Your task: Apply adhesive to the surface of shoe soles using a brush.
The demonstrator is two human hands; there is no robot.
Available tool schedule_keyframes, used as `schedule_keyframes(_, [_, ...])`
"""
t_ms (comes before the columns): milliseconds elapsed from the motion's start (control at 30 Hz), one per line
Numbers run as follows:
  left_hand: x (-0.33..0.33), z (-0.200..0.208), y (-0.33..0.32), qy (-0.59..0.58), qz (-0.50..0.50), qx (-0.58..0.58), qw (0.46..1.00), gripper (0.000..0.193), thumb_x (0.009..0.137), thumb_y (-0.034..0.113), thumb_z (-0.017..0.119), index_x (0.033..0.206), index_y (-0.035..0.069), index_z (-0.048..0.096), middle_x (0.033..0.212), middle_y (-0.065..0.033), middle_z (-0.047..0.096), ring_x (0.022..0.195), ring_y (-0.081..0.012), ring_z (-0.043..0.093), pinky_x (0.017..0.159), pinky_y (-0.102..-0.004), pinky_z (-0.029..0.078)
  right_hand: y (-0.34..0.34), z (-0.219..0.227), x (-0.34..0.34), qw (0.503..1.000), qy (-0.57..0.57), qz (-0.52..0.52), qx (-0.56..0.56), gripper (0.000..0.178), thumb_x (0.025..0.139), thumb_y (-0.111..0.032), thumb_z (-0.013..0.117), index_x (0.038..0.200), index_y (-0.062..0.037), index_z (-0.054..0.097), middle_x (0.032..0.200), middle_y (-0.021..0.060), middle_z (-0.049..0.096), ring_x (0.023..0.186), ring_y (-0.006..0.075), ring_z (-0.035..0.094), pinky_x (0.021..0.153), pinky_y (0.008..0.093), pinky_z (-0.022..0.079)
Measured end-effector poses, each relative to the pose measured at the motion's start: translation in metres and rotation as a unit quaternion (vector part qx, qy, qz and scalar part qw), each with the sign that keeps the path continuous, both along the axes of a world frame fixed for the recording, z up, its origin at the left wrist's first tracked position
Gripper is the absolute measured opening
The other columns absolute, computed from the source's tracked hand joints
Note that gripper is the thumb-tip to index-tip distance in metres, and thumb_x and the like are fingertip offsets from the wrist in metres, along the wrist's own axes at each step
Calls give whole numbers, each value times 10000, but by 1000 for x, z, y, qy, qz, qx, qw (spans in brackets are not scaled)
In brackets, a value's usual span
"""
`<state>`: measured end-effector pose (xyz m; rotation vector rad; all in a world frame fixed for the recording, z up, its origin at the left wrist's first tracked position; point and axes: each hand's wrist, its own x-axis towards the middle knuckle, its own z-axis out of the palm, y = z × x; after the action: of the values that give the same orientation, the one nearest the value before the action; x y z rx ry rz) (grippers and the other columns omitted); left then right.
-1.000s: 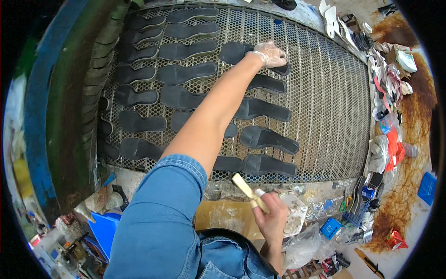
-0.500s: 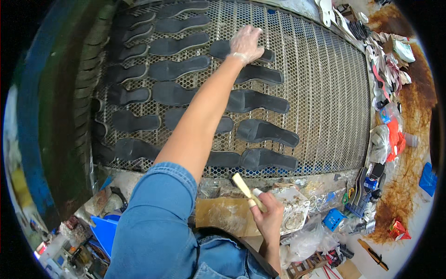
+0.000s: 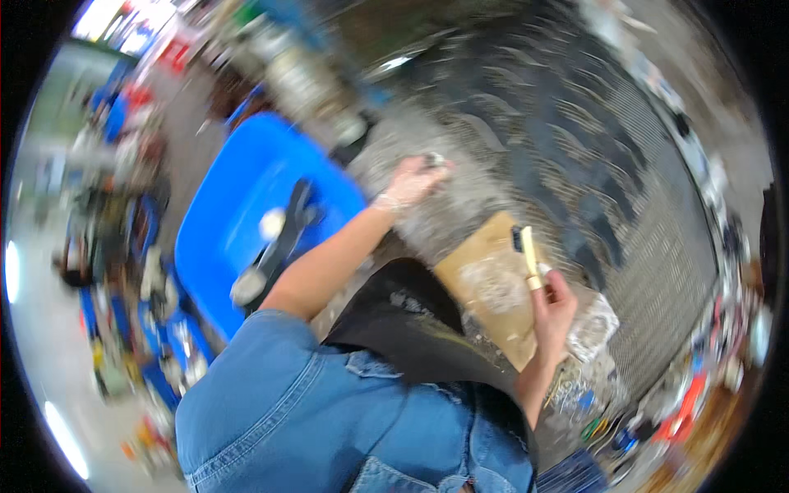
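My right hand (image 3: 554, 308) is closed round a slim pale-yellow handle, which looks like a brush (image 3: 530, 256) with a dark tuft on one side. It is held upright over a brown board (image 3: 460, 267) smeared with whitish residue. My left hand (image 3: 415, 182), in a thin clear glove, reaches over a grey ledge (image 3: 472, 185) between a blue tub and the mesh rack. Its fingers are blurred, with a grey-white patch at their tips, so I cannot make out whether they hold anything. Black shoe insoles (image 3: 542, 177) lie in rows on the metal mesh rack (image 3: 670, 271), smeared by motion.
The large blue tub (image 3: 187, 226) stands at my left with dark insole-like pieces (image 3: 288, 230) in it. A whitish, crusted block (image 3: 593, 329) sits beside my right hand. Clutter lines the rack's right side, including a red bag (image 3: 684, 411).
The view has swung left, bringing the blue tub into sight. My left hand has left the insoles on the rack and come back over the ledge. My right hand still grips the brush.
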<state>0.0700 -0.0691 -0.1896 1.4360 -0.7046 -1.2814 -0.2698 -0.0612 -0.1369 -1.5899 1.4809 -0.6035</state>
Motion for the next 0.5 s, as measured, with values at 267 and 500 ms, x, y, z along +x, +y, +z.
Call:
schedule_keyframes(267, [5,3,276,-347,179,52,919,246,757,154,630,984,64,661,889,-158,668,803,-302,654,761,-395,523,74,9,101,976,-88,197,11,322,855,-97,694,1161,-5,653,754,-49,540,622,30,401,528,199,320])
schedule_keyframes(500, [183,-114,366,-11,394,432,811,387,872,388,610,953,12,658,903,-168,668,871,-359,658,753,-465,538,105,8,115,976,-37,214,5,285,853,-72,677,1130,-9,663,687,-55,520,602,26,404,525,200,331])
